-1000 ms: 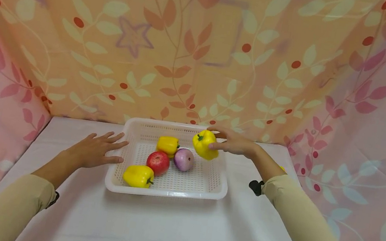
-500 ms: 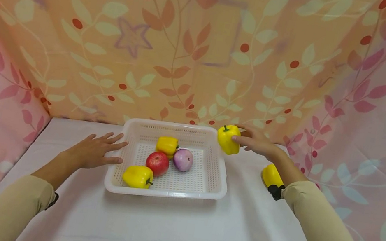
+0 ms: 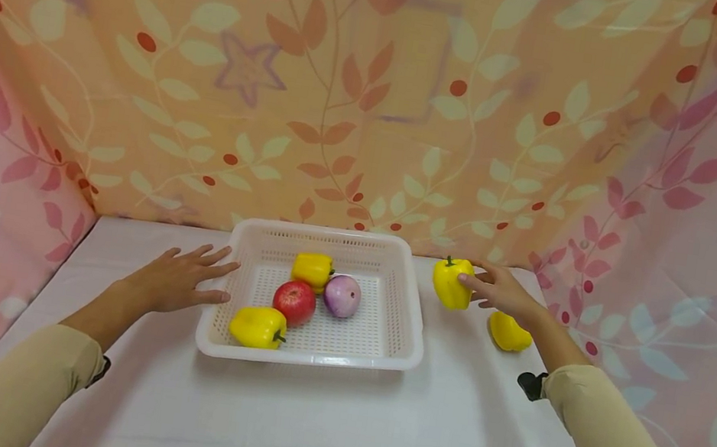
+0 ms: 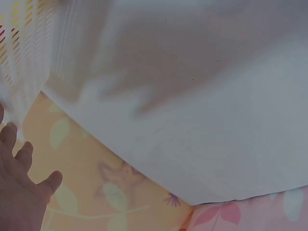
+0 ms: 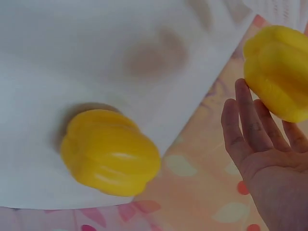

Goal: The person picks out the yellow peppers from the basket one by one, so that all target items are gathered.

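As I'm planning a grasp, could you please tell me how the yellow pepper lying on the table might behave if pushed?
The yellow pepper would probably rock or roll unevenly, given its lobed sides. Its highlights suggest smooth, perhaps slippery skin. Its plump, unsagging shape hints at stiffness.

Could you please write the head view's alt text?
A person's right hand holds a yellow pepper beside a basket containing two peppers, a red fruit and a purple onion, the left hand spread opposite. Another pepper lies on the table.

The wrist views crop the held, lobed yellow bell pepper (image 5: 279, 72), the slotted white plastic basket (image 4: 30, 53) and, seemingly, the thumb of the right hand (image 5: 276, 180).
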`<state>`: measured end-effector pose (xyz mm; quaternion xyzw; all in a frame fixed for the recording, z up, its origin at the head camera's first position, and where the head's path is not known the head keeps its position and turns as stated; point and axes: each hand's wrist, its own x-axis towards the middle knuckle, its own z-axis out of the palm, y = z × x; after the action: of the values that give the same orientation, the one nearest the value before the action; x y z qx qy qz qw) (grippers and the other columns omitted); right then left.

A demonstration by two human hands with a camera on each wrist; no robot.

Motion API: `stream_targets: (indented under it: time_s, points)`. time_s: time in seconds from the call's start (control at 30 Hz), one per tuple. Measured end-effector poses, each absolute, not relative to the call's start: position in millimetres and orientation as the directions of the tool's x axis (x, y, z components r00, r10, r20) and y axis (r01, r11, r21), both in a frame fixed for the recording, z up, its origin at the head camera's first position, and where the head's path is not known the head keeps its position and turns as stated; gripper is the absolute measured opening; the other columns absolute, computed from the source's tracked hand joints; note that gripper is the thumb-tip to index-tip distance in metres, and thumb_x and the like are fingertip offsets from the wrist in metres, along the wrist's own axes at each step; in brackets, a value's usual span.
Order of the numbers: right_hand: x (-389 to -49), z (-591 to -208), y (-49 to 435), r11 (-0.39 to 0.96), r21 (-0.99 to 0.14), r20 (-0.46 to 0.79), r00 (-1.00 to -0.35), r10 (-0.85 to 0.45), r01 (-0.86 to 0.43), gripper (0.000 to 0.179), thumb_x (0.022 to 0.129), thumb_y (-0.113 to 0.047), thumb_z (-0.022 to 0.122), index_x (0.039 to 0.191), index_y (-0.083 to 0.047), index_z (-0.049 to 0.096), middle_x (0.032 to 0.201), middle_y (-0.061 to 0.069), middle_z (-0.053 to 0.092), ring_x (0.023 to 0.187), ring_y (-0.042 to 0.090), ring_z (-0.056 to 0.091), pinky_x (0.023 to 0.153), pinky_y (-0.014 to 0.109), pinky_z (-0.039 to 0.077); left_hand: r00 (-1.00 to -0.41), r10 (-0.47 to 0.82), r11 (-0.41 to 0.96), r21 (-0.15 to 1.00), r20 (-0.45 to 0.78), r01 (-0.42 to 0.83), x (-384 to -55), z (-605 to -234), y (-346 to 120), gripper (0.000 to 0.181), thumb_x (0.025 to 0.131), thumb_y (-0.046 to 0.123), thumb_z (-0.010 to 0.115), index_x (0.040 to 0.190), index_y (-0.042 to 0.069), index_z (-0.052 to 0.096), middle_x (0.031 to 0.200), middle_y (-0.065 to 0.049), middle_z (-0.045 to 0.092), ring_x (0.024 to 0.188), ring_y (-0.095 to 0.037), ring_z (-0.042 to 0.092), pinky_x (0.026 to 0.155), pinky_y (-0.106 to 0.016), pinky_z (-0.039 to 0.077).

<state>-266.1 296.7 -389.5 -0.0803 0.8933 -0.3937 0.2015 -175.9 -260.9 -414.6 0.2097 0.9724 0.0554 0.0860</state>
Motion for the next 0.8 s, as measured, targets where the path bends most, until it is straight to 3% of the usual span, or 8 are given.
stream_targets:
  time_s: [0.3,0.8]
  points:
    - [-260,-422,315,0.707,-0.690,-0.401,-0.896,-0.192,0.157,0.091,0.095,-0.059,0.056,0.156,-0.002,0.022,0.144,0.032,0.045,0.107,0.038,0.066,0.096,0.049,0.052,-0.896,0.420,0.904,0.145,-0.142,0.401,-176,-413,-260,0.075,0.095,0.066,0.048,0.153,0.019,0.041,0.160,-0.015,0.030,0.144,-0.046,0.028,0.108,-0.074,0.022]
    - [-249,-447,319,0.721,-0.636,-0.480,-0.872,-0.090,0.276,0.087,0.098,-0.056,0.052,0.155,0.002,0.021,0.134,0.031,0.047,0.100,0.037,0.062,0.091,0.047,0.054,-0.897,0.419,0.904,0.155,-0.142,0.398,-175,-413,-260,0.076,0.095,0.066,0.048,0.153,0.018,0.040,0.161,-0.015,0.030,0.144,-0.047,0.027,0.108,-0.074,0.020]
